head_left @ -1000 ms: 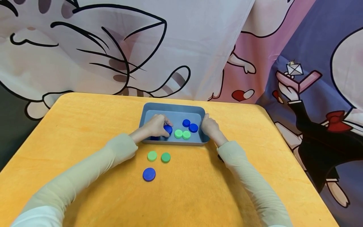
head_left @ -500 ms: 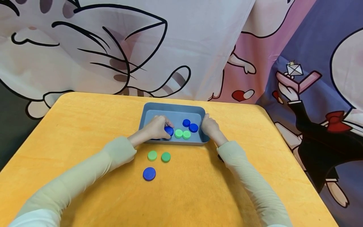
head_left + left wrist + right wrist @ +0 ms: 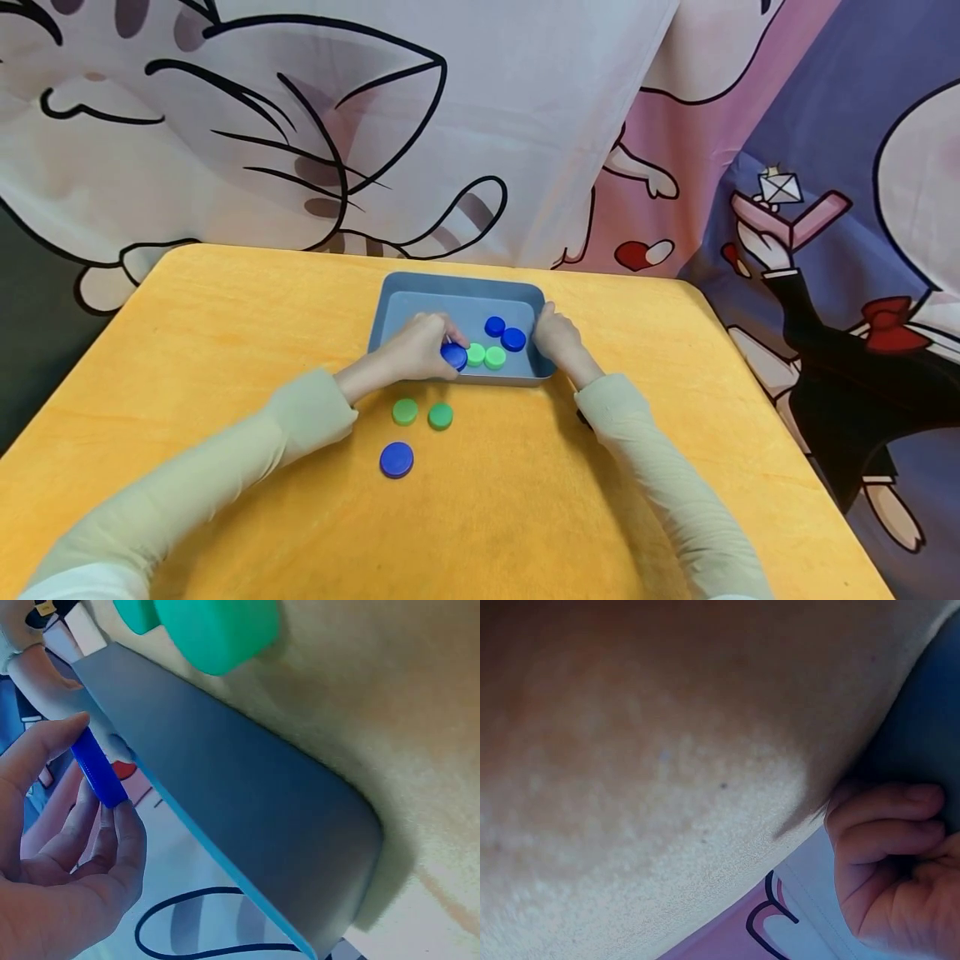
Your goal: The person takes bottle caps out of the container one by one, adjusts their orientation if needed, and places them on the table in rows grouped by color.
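Note:
My left hand [image 3: 416,348] pinches a blue disc [image 3: 454,357] between thumb and fingers, over the front part of the blue-grey tray [image 3: 465,287]. In the left wrist view, the blue disc [image 3: 100,769] is held on edge, seen past the tray wall. My right hand [image 3: 557,335] grips the tray's right side, thumb up at the rim; in the right wrist view its curled fingers [image 3: 892,825] lie against the wall. Inside the tray, two light green discs [image 3: 495,358] sit just right of the held one. Two more blue discs [image 3: 513,339] touch behind them.
On the yellow table [image 3: 525,500], in front of the tray, lie a light green disc [image 3: 405,412], a darker green disc [image 3: 440,416] and a larger blue disc [image 3: 396,460]. A cartoon-printed cloth [image 3: 525,125] hangs behind the table. A small dark object [image 3: 583,418] shows beside the right sleeve.
My left hand has moved slightly right and toward the tray's front with the blue disc, coming close to the light green discs. The right hand stays at the tray's right side.

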Tool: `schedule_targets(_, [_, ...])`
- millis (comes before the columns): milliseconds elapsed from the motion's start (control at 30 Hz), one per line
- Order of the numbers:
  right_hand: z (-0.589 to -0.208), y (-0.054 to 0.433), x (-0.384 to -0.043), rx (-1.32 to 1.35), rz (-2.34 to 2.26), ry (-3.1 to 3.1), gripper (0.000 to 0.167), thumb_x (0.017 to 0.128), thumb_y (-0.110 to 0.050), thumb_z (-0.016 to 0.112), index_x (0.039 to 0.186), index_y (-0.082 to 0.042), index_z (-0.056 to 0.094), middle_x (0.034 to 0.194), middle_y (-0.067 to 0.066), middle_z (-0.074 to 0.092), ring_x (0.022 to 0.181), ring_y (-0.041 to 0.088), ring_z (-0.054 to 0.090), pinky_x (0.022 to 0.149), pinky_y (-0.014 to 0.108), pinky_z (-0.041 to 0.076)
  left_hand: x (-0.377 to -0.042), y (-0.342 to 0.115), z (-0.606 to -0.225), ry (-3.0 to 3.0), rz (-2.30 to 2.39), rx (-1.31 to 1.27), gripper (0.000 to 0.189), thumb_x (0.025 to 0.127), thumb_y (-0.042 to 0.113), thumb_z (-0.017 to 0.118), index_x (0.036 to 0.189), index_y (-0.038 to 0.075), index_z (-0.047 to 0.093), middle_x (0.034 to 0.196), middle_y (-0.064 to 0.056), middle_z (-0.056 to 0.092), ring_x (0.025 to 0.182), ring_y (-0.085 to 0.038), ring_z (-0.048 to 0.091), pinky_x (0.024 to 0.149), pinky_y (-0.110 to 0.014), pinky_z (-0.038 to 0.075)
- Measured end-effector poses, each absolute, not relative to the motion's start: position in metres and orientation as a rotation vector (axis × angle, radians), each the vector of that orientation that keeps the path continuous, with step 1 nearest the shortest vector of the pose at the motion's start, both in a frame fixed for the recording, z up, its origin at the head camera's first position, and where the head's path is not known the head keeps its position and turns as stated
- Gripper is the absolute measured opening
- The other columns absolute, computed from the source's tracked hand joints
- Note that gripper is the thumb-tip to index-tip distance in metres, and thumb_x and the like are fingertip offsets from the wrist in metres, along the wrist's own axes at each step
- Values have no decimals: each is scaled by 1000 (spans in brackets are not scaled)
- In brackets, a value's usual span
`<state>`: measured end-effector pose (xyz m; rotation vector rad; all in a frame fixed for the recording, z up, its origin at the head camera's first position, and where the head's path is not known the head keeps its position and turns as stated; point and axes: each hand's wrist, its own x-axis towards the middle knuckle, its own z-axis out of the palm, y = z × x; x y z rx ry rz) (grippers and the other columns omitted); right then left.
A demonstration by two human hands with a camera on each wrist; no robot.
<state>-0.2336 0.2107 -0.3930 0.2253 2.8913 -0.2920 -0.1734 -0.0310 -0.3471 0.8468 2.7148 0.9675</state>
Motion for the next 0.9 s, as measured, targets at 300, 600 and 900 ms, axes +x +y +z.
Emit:
schedule_targets(300, [-393,211,-234,234,-291,2873,45,105,-20,29,141,7,26,107,26,62,90,33,64,82,42,56,-155,-31,-342,2680,973,834,37,68,6,81,104,2,73,108,-11,67,99,-24,62,79,-29,56])
schedule_targets(600, [-394,211,-234,231,-310,2881,39,105,-19,29,134,6,31,103,25,62,87,32,63,80,41,56,-140,-27,-340,2640,967,809,37,68,9,84,103,4,73,107,-8,67,100,-22,62,81,-29,56])
schedule_targets(900, [-394,211,-234,235,-316,2878,40,104,-19,31,136,6,30,105,25,61,88,33,63,82,42,56,-125,-30,-342,2627,948,830,33,67,7,84,98,5,74,103,-6,68,99,-22,61,78,-29,53])
